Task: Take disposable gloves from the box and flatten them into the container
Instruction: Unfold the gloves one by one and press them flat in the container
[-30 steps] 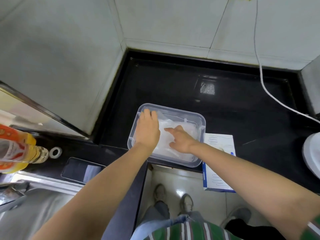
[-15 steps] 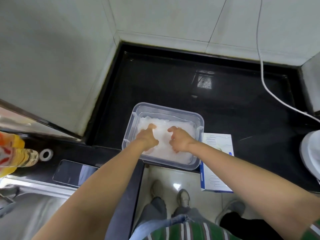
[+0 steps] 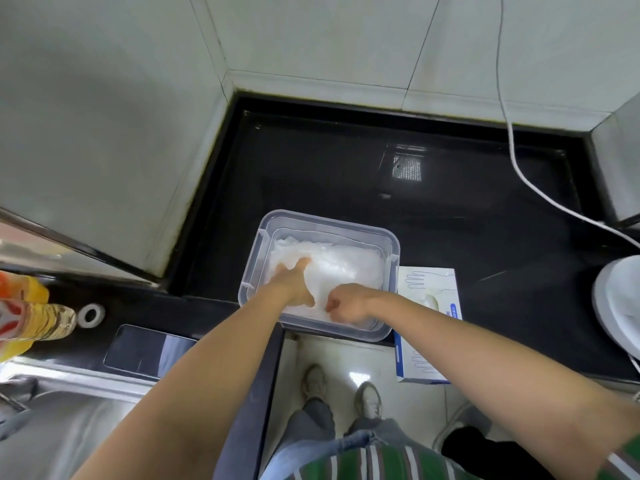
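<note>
A clear plastic container (image 3: 329, 220) sits at the front edge of the black counter (image 3: 346, 168). Translucent white disposable gloves (image 3: 346, 263) lie piled inside it. My left hand (image 3: 294, 284) lies on the left part of the pile with its fingers stretched forward, pressing down. Near the container's front wall, my right hand (image 3: 348, 303) has its fingers curled down and pinches the glove material. The white and blue glove box (image 3: 429, 299) lies flat just right of the container, touching it and overhanging the counter edge.
A dark phone (image 3: 149, 348), a small tape roll (image 3: 90, 315) and a yellow oil bottle (image 3: 27, 317) sit on the left counter strip beside a steel sink (image 3: 69, 427). A white cable (image 3: 519, 161) runs down the right wall. A white round appliance (image 3: 620, 306) stands at far right.
My left hand slid from the container's far left corner down onto the pile. My right hand pulled back toward the near wall and curled its fingers.
</note>
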The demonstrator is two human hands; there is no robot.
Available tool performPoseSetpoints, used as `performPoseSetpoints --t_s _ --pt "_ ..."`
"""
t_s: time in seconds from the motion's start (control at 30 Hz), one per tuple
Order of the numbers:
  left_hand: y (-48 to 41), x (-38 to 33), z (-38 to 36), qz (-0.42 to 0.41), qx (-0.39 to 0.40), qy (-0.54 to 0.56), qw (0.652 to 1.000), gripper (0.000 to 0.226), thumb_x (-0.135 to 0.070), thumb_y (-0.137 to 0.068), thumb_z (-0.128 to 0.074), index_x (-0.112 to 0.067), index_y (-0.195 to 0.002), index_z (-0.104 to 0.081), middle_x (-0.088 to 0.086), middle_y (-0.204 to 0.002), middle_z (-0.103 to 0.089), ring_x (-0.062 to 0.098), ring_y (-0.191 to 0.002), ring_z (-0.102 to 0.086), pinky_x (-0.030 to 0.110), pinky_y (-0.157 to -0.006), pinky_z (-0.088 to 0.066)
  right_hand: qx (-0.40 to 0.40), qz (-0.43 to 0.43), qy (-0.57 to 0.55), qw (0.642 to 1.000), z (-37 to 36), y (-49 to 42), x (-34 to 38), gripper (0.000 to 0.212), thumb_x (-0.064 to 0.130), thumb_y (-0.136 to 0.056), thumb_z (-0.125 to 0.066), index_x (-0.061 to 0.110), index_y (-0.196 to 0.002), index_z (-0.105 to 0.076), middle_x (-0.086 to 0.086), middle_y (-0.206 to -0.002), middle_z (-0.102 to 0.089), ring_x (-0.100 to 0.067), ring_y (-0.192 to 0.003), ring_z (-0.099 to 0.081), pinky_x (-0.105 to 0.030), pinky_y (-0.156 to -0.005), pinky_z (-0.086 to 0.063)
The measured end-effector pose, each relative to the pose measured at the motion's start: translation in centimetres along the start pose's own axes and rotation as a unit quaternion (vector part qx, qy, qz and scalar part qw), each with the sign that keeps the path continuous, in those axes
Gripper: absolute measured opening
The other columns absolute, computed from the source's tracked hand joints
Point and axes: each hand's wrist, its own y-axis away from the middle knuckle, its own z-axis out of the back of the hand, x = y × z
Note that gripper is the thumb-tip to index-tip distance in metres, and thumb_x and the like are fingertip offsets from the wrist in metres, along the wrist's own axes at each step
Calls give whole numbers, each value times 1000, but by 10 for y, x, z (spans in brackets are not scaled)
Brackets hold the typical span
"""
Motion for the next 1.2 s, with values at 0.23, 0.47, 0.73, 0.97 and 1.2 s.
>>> performPoseSetpoints --t_s 0.23,0.47,0.73,0.97,1.2 --pt "18 -17 2 0 -158 -43 987 52 -27 -99 -48 -23 -148 -32 11 -142 -47 29 -123 -50 35 -94 -45 -220 150 -227 937 30 38 -4 24 6 -98 -52 15 -109 -70 3 -99 -67 -9 -87 -63 -21 -82 -50" --pt "55 -95 -10 -142 -324 37 935 23 -22 -98 -48 -18 -75 -51 3 -77 -59 19 -69 -54 24 -59 -40 -411 54 -247 876 40 88 -74 25 6 -93 -50 15 -84 -72 0 -74 -68 -22 -70 -63 -37 -71 -53" --pt "82 -178 -79 -233 -53 61 969 28 -18 -98 -42 -8 -123 -51 13 -113 -63 32 -100 -62 38 -82 -51 -234 -141 -58 960 -22 114 -118 6 19 -89 -54 20 -92 -59 -1 -92 -63 -22 -81 -59 -28 -67 -44" --pt "68 -154 -116 -105 17 51 993 49 -12 -94 -37 -3 -141 -25 16 -101 -62 32 -89 -65 37 -74 -50 -301 -133 33 944 -46 97 -125 27 18 -86 -55 24 -111 -67 -2 -110 -62 -26 -92 -66 -28 -69 -46" --pt "65 -143 -124 -113 31 105 988 71 -9 -95 -34 -16 -155 2 13 -134 -52 31 -103 -65 44 -91 -53 -336 -135 -158 919 -51 85 -138 23 12 -83 -56 22 -64 -66 5 -79 -64 -20 -72 -61 -30 -63 -52"
